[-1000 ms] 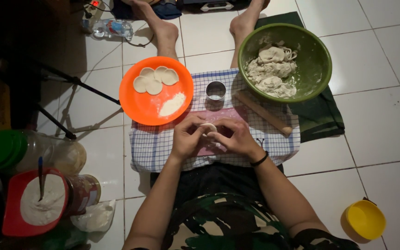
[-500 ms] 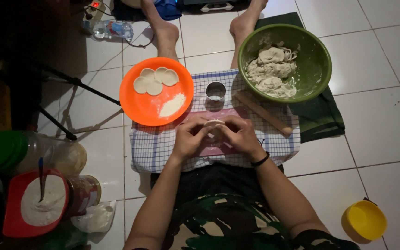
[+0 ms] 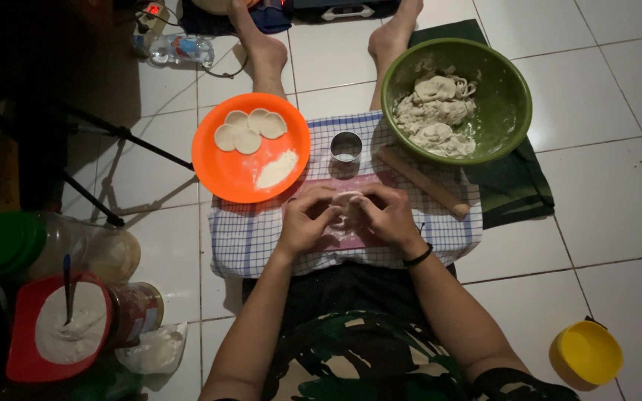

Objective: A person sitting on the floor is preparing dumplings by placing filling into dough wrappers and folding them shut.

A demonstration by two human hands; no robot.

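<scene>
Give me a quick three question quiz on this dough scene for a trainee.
1. True or false: the orange plate holds several round dough discs.
2. What sits in the green bowl: A) water, B) clumps of dough, C) nothing?
3. What do the left hand and right hand hold between them?

Key: 1 true. 2 B. 3 A small piece of dough, over the checked cloth.
</scene>
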